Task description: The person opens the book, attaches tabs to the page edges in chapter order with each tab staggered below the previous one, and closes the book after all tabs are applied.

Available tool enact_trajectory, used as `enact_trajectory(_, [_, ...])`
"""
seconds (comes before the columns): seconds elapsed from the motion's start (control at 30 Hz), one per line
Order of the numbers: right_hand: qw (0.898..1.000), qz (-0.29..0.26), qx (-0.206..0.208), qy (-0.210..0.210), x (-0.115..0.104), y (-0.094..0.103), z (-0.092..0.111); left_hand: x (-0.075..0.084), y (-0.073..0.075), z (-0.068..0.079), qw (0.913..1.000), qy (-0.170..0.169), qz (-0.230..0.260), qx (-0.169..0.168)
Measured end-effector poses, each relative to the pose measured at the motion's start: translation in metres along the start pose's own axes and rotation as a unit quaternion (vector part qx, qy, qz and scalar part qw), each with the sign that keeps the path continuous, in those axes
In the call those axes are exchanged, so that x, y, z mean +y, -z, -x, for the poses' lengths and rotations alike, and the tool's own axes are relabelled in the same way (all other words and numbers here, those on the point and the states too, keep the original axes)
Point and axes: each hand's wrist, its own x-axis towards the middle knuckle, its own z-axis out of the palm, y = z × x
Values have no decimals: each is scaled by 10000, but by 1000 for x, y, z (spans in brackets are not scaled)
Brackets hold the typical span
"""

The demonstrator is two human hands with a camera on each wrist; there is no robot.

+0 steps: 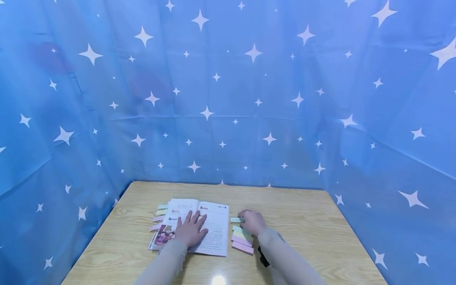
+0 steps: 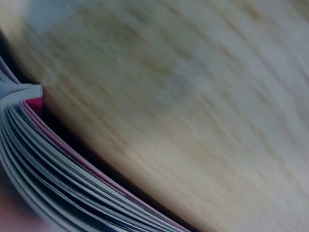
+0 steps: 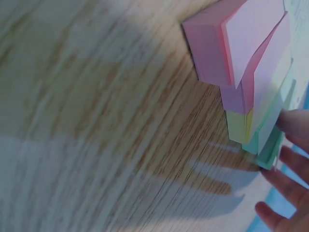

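Note:
An open book lies on the table, its printed pages facing up. My left hand rests on the pages with its fingers spread. In the left wrist view, the page edges of the book show close up. To the right of the book, my right hand pinches a green sticky note pad between thumb and fingers. The right wrist view shows the fingers at this green pad. Nearer to me is a row of pads: green, yellow, purple and pink.
Several coloured sticky tabs stick out from the book's left edge. Below the right forearm lies a black object. The wooden table ends at a blue curtain with white stars, which also hangs along both sides.

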Motion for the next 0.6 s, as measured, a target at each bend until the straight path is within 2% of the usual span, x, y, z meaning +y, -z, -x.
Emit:
enact_trajectory(0.3, [9999, 159, 43, 2, 2, -1, -1, 8, 7, 6, 9997, 7, 41, -253])
enact_trajectory(0.6, [9998, 126, -24, -160, 3, 0, -3, 10, 5, 3, 9995, 55, 35, -316])
